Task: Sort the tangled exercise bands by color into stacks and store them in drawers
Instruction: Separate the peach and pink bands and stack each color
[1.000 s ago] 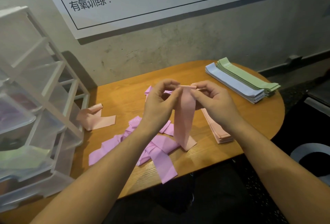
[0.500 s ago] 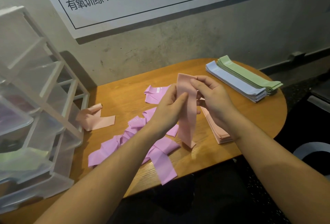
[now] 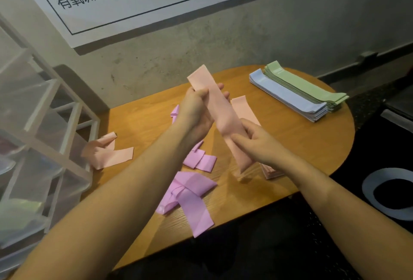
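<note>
Midway over the wooden table (image 3: 290, 145), a person stretches a pink band (image 3: 220, 112) flat between both hands: the left hand (image 3: 196, 112) grips its upper end, fingers curled round it, while the right hand (image 3: 257, 143) pinches its lower part. Just behind the right hand lies a pink stack (image 3: 242, 107). Below the left forearm sprawl tangled purple bands (image 3: 190, 192); farther left, a loose pink band (image 3: 109, 152) beside clear drawers (image 3: 33, 134). Beyond the right hand sit blue (image 3: 288, 98) and green stacks (image 3: 306, 86).
</note>
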